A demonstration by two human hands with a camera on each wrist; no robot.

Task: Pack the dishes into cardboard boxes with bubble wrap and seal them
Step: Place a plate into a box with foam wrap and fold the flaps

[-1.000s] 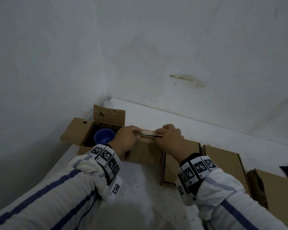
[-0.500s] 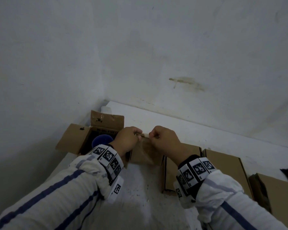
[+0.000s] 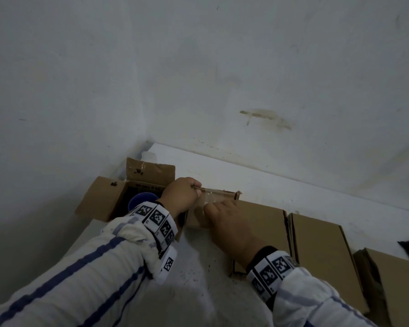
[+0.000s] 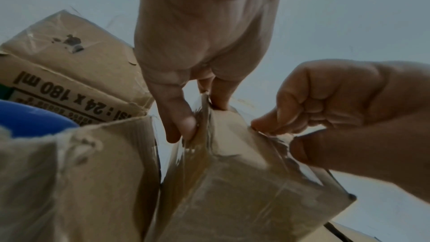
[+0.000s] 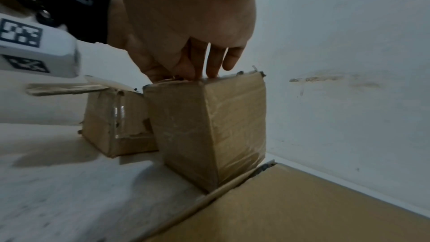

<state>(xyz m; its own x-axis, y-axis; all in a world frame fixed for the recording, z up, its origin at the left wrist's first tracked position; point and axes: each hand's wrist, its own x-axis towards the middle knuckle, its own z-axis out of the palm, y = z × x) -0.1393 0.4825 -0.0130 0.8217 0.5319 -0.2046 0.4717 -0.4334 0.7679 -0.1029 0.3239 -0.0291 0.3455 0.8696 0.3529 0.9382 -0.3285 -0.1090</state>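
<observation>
**Now: both hands on the taped box**

Here at mid-frame in the head view, the small taped box [image 3: 219,208] stands upright on the white counter [image 3: 194,279]. The left hand [image 3: 181,197] pinches clear tape [image 4: 197,135] at its top left edge; the right hand [image 3: 229,220] nips the top edge between thumb and curled fingers. Left of it, the open box [image 3: 118,199] holds a blue bowl [image 3: 139,200]. Flat cardboard [image 3: 316,244] lies toward the right.

Your white table [image 3: 198,286], speckled with dark marks, runs into the wall corner. On it stand an open cardboard box [image 3: 104,199] in the corner, a small taped box [image 3: 219,204] just beside it, and flat cardboard boxes [image 3: 316,241] lying in a row to the right.
</observation>
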